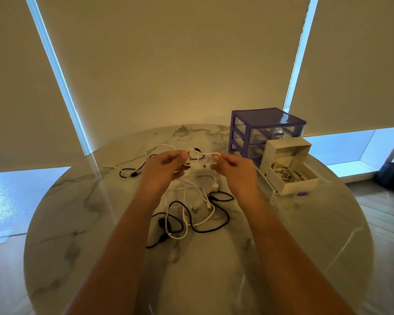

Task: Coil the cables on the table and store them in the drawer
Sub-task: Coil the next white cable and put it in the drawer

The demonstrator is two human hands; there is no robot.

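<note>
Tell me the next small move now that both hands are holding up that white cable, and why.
Probably fold the white cable into another loop, bringing the right hand toward the left hand. Both hands pinch it above the table with a short span between them, so coiling looks just begun. The pulled-out drawer already holds white cables, and a loose tangle still waits below.

Dim, warm-toned room with cold daylight leaking round drawn blinds.

The blinds [180, 60] glow a dull yellow-beige, while thin bluish-white strips of daylight [55, 64] show at their edges and below them, blown out at the right. The marble bench [77, 223] catches pale streaks of glare, strongest near its right side. Shadows under the forearms are soft and faint. The wide lens bows the window frames outward toward both sides. Detail is soft overall and slightly smeared, with the near forearms blurriest.
</note>
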